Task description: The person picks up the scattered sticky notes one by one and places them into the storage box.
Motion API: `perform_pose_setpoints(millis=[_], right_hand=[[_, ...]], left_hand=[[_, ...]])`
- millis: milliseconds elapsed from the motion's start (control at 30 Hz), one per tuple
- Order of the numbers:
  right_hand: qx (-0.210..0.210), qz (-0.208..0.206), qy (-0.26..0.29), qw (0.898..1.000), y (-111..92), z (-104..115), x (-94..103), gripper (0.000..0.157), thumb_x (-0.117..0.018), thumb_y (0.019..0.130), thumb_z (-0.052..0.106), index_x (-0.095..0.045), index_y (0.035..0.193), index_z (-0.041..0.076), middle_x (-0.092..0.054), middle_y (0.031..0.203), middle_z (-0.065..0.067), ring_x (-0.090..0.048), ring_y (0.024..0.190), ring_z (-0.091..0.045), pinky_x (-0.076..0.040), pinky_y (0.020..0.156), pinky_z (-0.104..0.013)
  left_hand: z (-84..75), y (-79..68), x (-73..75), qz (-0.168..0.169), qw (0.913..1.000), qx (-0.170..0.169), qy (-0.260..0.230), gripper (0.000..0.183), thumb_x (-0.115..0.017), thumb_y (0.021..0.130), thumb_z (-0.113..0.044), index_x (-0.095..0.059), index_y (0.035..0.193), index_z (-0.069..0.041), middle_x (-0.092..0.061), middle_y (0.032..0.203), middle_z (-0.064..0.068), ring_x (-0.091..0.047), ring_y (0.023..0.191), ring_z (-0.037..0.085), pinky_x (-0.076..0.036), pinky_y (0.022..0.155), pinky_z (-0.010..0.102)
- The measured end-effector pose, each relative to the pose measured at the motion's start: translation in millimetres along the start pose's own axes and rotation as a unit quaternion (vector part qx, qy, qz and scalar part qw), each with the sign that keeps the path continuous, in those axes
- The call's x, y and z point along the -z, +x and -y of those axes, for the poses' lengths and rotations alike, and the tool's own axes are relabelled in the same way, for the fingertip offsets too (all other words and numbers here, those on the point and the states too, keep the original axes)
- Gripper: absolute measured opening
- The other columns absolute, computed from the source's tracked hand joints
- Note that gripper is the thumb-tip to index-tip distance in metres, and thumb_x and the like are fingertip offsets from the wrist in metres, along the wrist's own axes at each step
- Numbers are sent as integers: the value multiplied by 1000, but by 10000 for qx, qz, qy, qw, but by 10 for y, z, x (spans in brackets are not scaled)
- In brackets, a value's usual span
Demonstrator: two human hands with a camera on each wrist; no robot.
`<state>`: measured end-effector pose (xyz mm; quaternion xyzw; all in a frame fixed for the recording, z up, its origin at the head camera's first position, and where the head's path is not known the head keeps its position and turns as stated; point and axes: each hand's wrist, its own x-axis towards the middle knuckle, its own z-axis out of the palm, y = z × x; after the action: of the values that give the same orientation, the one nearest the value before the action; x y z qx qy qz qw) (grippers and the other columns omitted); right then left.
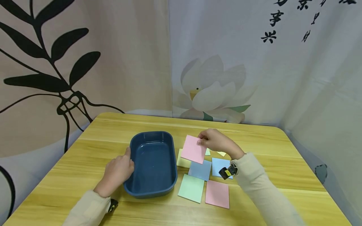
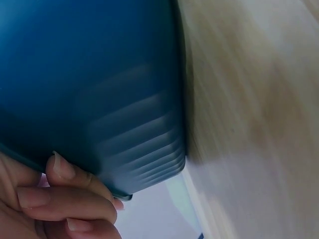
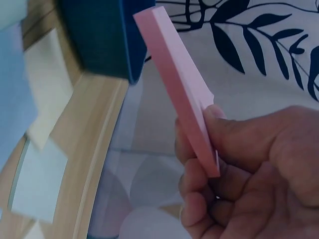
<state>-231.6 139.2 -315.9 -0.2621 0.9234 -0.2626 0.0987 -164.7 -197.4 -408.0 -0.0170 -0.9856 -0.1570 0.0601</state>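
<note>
A pink sticky note pad [image 1: 193, 149] is pinched by its corner between the thumb and fingers of my right hand [image 1: 216, 142], held up over the other pads. From the side, in the right wrist view, the pink pad [image 3: 179, 89] shows its thick edge. My left hand [image 1: 119, 168] grips the left rim of a dark blue plastic bin [image 1: 152, 169]. In the left wrist view the fingers [image 2: 70, 201] are curled by the rim, outside the ribbed wall of the bin [image 2: 99, 99]. No note pads show inside the bin.
On the wooden table [image 1: 113, 135], right of the bin, lie a yellow pad [image 1: 183, 160], a blue pad [image 1: 200, 170], a green pad [image 1: 191, 188], another pink pad [image 1: 217, 194] and a lighter blue pad [image 1: 219, 164]. Other pads are partly hidden behind the right hand. A printed curtain [image 1: 135, 62] hangs behind.
</note>
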Motion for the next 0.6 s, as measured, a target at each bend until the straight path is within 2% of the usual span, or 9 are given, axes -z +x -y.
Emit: perform_pose_setpoints(millis=[233, 600], right_hand=[[254, 87, 13, 9996, 168, 204, -174, 18, -55, 95, 9, -70, 97, 0, -63, 77, -5, -45, 60, -12, -37, 58, -23], [235, 334, -76, 9991, 374, 494, -395, 16, -58, 93, 7, -71, 99, 0, -65, 86, -8, -51, 69, -15, -39, 58, -21]], left_hand=[[-8, 1, -3, 62, 10000, 20, 5, 59, -48, 89, -11, -35, 142, 12, -42, 49, 3, -38, 42, 19, -28, 40, 29], [-6, 12, 0, 109, 9999, 57, 11, 60, -48, 89, -12, -33, 143, 12, -43, 49, 3, -39, 43, 19, -29, 40, 29]])
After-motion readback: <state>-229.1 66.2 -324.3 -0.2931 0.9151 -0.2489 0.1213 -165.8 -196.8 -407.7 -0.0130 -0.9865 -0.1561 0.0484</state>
